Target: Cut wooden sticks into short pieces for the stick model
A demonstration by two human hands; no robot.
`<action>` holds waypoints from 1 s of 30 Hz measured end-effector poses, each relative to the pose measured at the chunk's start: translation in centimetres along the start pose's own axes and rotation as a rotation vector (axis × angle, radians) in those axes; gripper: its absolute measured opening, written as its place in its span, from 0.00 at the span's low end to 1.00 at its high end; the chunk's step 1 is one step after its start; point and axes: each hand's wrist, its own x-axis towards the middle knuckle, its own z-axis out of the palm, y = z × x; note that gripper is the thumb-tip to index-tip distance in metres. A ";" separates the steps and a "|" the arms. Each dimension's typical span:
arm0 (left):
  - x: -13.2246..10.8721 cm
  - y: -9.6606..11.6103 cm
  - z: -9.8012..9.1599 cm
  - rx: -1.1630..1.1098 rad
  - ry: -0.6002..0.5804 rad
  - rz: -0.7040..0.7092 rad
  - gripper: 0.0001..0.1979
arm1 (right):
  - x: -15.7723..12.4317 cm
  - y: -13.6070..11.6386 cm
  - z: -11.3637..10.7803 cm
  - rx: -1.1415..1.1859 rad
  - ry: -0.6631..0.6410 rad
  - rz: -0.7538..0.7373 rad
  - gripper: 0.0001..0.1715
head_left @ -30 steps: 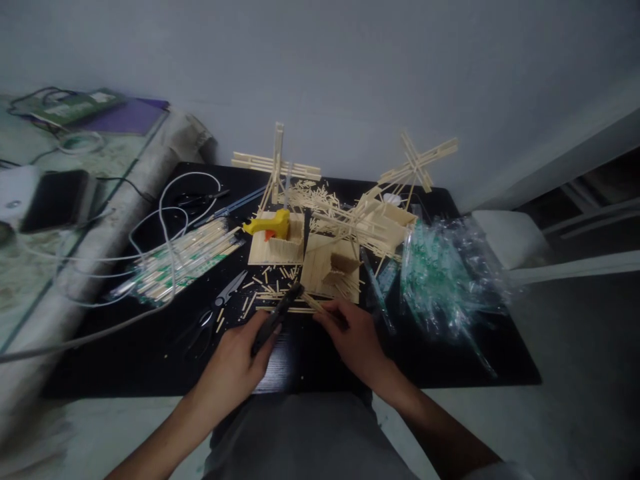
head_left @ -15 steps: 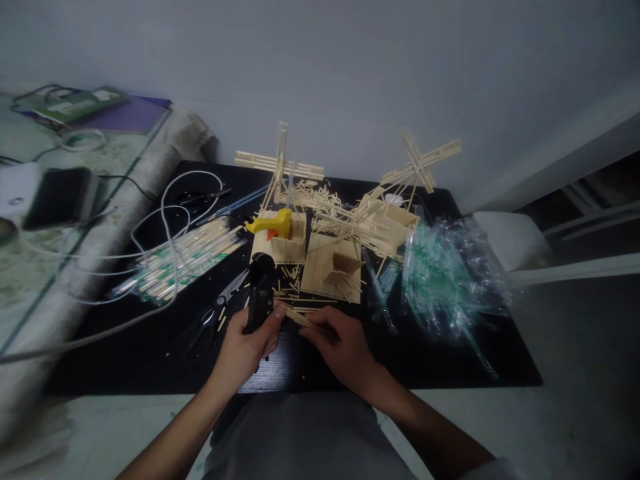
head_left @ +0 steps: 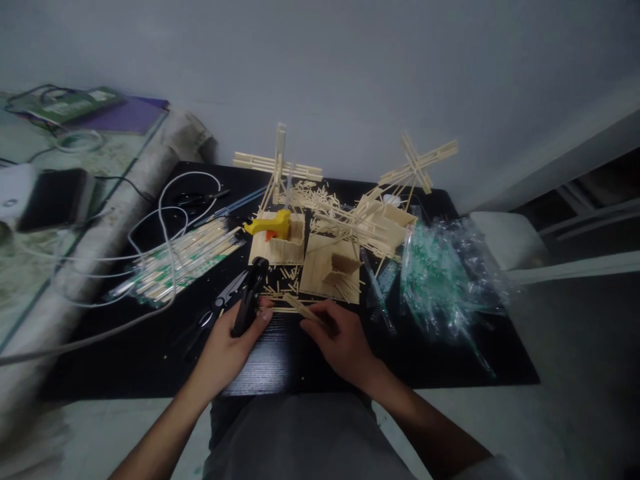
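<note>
My left hand [head_left: 225, 340] is closed around a black hand tool [head_left: 251, 293] that leans up and to the right; its exact kind is hard to make out. In my right hand [head_left: 345, 340], a few thin wooden sticks [head_left: 297, 305] are pinched, their free ends pointing toward the upper left. Just beyond the hands, cut stick pieces [head_left: 280, 291] lie scattered. A square wooden base [head_left: 315, 270] with a small stick-walled box sits behind the right hand. Scissors [head_left: 223, 300] with dark handles lie beside the left hand.
A yellow glue gun [head_left: 273, 225] rests on another wooden base. Two cross-shaped stick frames [head_left: 279, 163] stand at the back. Packaged sticks [head_left: 185, 260] and a white cable [head_left: 167, 233] occupy the left; crumpled plastic bags [head_left: 445, 273] cover the right of the black table [head_left: 410, 360].
My left hand has drawn left with the black tool, away from the sticks, and the tool tilts more. My right hand still holds the sticks, which now point more upward.
</note>
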 end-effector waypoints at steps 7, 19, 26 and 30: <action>-1.6 -0.4 -2.2 0.468 -0.100 0.148 0.21 | 0.1 -0.5 -0.2 0.047 -0.034 -0.027 0.12; -1.5 -0.1 -1.9 0.551 -0.174 0.380 0.24 | 0.1 -0.7 -0.3 0.077 -0.047 -0.065 0.11; -1.4 0.2 -1.2 0.526 -0.271 0.412 0.26 | 0.5 -1.2 -0.6 0.021 -0.056 -0.135 0.12; -1.3 -0.2 -0.9 0.533 -0.286 0.387 0.28 | 0.6 -1.3 -0.9 0.017 -0.056 -0.148 0.14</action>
